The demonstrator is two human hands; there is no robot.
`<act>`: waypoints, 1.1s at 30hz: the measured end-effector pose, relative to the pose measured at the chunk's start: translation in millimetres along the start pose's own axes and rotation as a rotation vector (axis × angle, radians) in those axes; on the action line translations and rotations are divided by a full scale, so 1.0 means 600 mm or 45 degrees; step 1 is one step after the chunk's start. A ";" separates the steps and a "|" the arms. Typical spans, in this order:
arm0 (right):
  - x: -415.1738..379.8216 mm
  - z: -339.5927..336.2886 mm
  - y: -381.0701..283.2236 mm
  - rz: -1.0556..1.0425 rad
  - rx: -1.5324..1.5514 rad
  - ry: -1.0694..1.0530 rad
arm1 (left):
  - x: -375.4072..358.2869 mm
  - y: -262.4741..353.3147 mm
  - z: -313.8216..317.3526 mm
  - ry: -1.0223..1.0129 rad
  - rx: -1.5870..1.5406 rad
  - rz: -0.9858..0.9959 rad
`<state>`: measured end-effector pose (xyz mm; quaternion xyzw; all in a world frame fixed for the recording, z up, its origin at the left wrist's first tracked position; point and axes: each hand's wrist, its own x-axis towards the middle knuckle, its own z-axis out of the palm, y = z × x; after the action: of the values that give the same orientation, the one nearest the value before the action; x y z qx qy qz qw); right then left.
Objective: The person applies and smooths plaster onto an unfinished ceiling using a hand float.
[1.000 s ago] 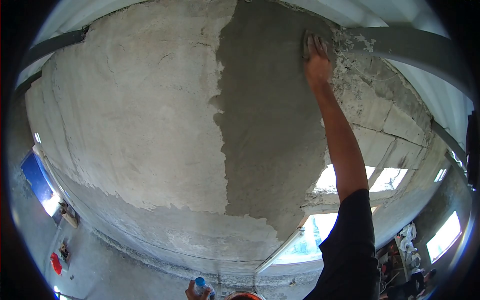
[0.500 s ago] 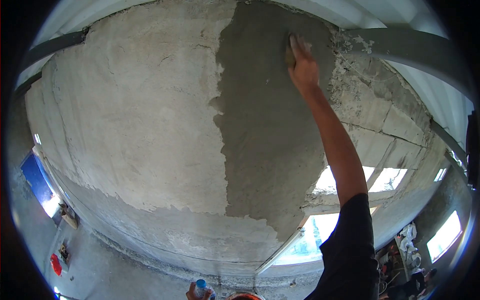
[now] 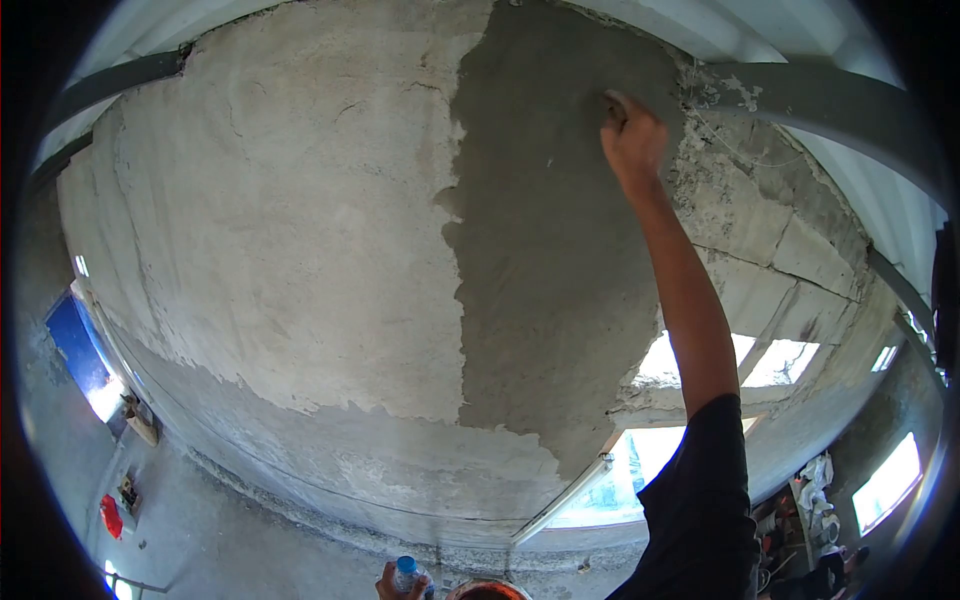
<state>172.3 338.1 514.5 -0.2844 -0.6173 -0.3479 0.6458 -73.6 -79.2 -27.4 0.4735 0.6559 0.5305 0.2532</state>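
Note:
My right arm reaches up to the dark wet plaster patch [image 3: 550,260] on the wall. High on it, my right hand [image 3: 636,145] is closed around a small tan block that looks like a sponge [image 3: 616,112], pressed to the surface and mostly hidden by the fingers. Low at the bottom edge, my left hand [image 3: 387,584] is wrapped around a clear plastic bottle [image 3: 406,576] with a blue cap. Right of the bottle shows the orange, mortar-smeared rim of a bucket [image 3: 490,588], cut off by the frame.
Dry pale plaster [image 3: 290,220] covers the wall to the left. A window opening [image 3: 610,485] lies below the wet patch. A grey beam [image 3: 830,110] runs at the upper right. On the floor far left lies a red object [image 3: 111,516]; clutter [image 3: 815,510] sits lower right.
My right hand has slid slightly down and right over the wet plaster, its fingers more curled. The view has shifted a little. My left hand still holds the bottle.

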 end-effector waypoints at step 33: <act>-0.016 -0.004 -0.014 -0.225 0.077 0.180 | -0.010 0.061 -0.009 0.000 -0.171 -0.200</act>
<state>167.3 331.9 504.4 -0.1842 -0.6032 -0.4038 0.6627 -62.4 -87.6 7.4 0.4026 0.6540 0.5519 0.3250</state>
